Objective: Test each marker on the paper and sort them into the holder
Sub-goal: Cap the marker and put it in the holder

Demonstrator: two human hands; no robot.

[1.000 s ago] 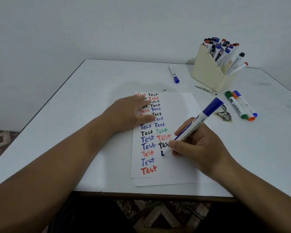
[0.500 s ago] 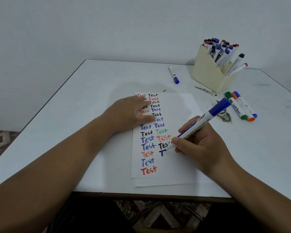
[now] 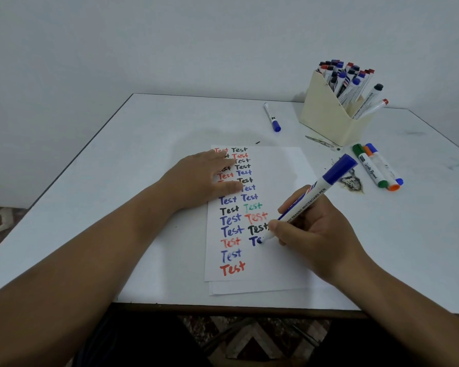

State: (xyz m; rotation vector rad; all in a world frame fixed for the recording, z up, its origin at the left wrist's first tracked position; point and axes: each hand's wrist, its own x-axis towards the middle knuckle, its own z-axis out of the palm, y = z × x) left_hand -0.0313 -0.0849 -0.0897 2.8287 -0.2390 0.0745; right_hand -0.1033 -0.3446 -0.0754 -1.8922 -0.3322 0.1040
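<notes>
Blue ink sat fresh on the paper [image 3: 276,186] where the tip of the blue marker [image 3: 313,193] touched down, beside the partly written letters "Te" in the right column. The right hand [image 3: 316,234] pinched that marker near its tip between thumb and curled fingers, the capped end slanting up toward two o'clock. The left hand [image 3: 199,181] lay flat on the sheet at about ten o'clock from the tip, fingers straight and close together, pressing over the upper rows of "Test" words written in red, black, blue and green.

The paper lay on a white table [image 3: 117,181], with a second sheet showing under its near edge. At one o'clock from the paper stood the cream holder [image 3: 326,115], packed with markers whose caps pointed up, two leaning out to its right. Just beside its near corner, three markers [image 3: 379,168] with green, orange and blue ends lay side by side, touching. At twelve o'clock a lone blue-capped marker [image 3: 272,117] lay well apart from the sheet. A dark smudge [image 3: 351,182] marked the table between the paper and the three markers.
</notes>
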